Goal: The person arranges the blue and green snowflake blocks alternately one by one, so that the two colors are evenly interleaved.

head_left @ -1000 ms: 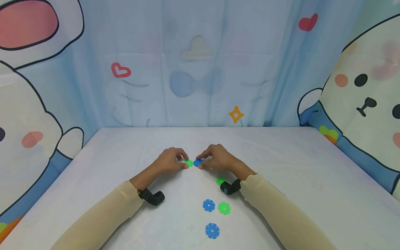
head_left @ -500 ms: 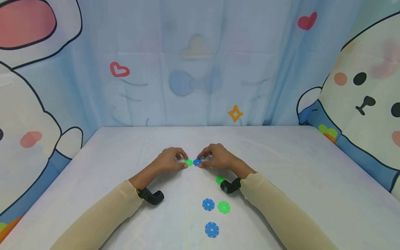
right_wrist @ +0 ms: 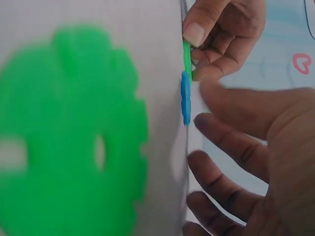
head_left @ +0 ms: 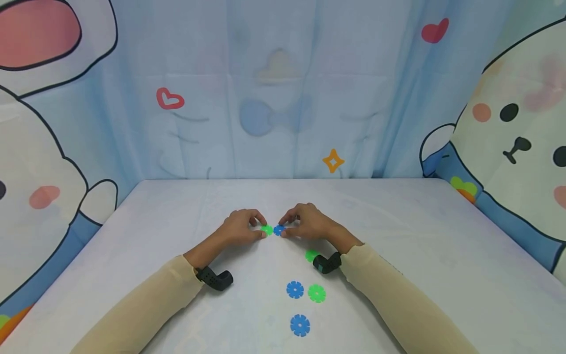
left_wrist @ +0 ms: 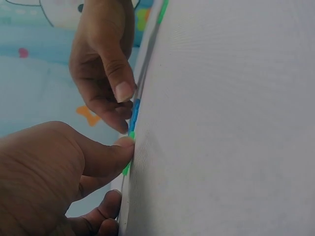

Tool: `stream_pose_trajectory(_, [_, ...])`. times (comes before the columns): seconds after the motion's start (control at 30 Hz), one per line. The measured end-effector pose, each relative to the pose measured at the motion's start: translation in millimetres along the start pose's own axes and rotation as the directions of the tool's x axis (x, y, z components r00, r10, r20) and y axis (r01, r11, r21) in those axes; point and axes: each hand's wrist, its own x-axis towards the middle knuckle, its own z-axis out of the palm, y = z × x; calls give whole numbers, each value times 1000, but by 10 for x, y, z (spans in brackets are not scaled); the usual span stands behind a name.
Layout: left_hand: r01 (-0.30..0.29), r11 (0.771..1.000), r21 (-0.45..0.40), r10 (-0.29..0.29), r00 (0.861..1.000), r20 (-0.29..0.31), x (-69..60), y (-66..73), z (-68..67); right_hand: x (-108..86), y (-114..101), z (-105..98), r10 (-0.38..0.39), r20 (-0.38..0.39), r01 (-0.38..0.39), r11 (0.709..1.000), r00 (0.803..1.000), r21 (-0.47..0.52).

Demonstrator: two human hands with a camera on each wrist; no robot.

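Observation:
Near the middle of the white table, a green snowflake building disc (head_left: pixel 268 230) lies beside a blue snowflake disc (head_left: pixel 278 230), their rims very close together. My left hand (head_left: pixel 240 227) pinches the green disc between thumb and forefinger; its thumb presses at the disc in the left wrist view. From the other side, my right hand (head_left: pixel 309 223) has its thumb and forefinger about the blue disc's edge, its other fingers spread loosely in the right wrist view. Seen edge-on there, the blue disc (right_wrist: pixel 186 98) lies flat and meets or slightly overlaps the green disc (right_wrist: pixel 187 56).
Under my right wrist lies another green disc (head_left: pixel 311 255), partly covered by the wrist camera (head_left: pixel 326 264). Closer to me are a blue disc (head_left: pixel 295 289), a green disc (head_left: pixel 317 293) and a further blue disc (head_left: pixel 300 325). A cartoon-print curtain (head_left: pixel 283 137) hangs behind the table (head_left: pixel 398 211).
Both hands keep nearly the same pose and place at the two discs. The whole head view shifts up very slightly; the other discs stay put.

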Motion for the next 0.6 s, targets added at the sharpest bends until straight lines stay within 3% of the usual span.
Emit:
stream_pose_trajectory(0.23, [24,999,43,-24,1000,12,-3,109,22,-218,96,-189,29,47,-30,999,998,22])
stream_pose_trajectory(0.43, [34,999,34,-35,999,12,25,187,75,-506,188,-303,-58,144,53,998,988,38])
stream_pose_trajectory(0.6, [44,999,24,-45,999,21,68,222,105,-695,195,-326,-72,177,70,997,981,19])
